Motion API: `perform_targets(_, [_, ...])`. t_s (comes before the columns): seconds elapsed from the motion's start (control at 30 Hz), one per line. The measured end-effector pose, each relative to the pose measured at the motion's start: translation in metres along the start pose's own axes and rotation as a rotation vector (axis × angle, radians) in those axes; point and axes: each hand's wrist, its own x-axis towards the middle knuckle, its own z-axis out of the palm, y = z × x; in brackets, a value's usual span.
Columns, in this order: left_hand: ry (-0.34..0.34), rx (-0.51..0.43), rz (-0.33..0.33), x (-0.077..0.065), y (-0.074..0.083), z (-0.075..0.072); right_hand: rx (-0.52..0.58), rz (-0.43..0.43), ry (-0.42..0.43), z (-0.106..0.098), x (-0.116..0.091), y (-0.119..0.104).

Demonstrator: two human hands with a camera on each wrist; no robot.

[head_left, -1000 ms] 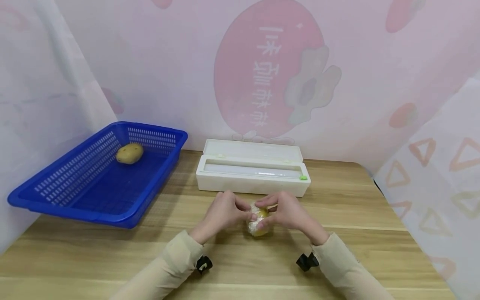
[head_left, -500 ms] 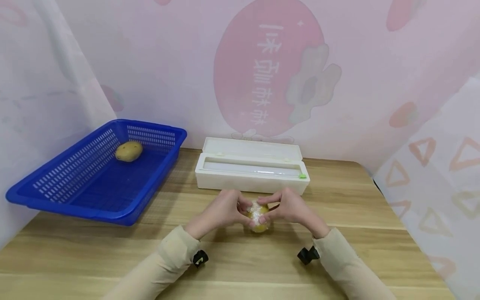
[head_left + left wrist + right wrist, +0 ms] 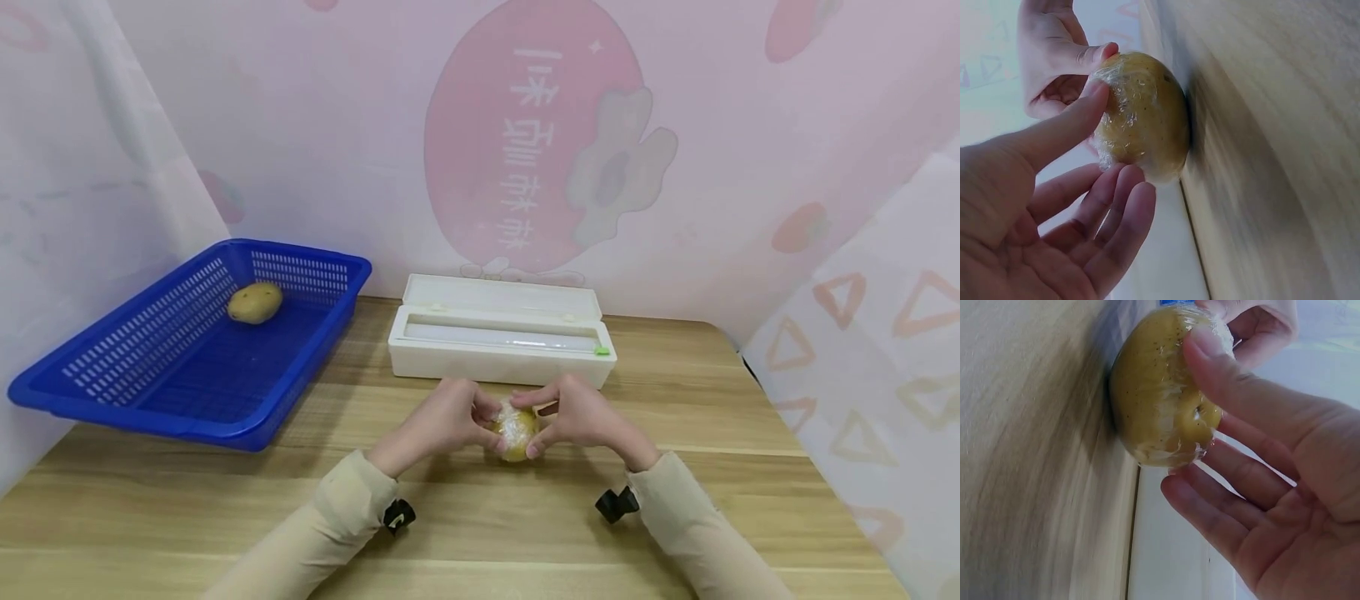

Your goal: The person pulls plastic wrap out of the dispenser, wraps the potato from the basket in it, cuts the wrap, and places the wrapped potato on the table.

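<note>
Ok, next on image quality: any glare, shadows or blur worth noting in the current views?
Head: a glare streak on the roll, soft shadows on the table. Left wrist: glints on the wrap around the potato, table grain smeared, backdrop washed out. Right wrist: glints again on the wrap, dark shadow beside the potato, table grain soft.

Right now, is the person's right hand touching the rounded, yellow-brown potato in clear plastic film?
Touching. The right wrist view shows the right hand with its thumb tip laid on the wrapped potato, no gap between.
</note>
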Motion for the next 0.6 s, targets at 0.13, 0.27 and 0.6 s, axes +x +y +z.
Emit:
perform_targets(0.13, [-0.04,0.073,0.049,0.0,0.001,-0.003,0.017,-0.015,-0.009,-0.001,0.0,0.005])
perform_targets(0.27, [-0.053,0.186,0.063,-0.003,0.004,-0.003,-0.018,-0.022,0.001,-0.002,-0.002,0.004])
perform_targets(0.6, [0.052,0.285,0.065,-0.002,0.005,0.003,-0.372,-0.161,0.075,0.003,-0.007,-0.007])
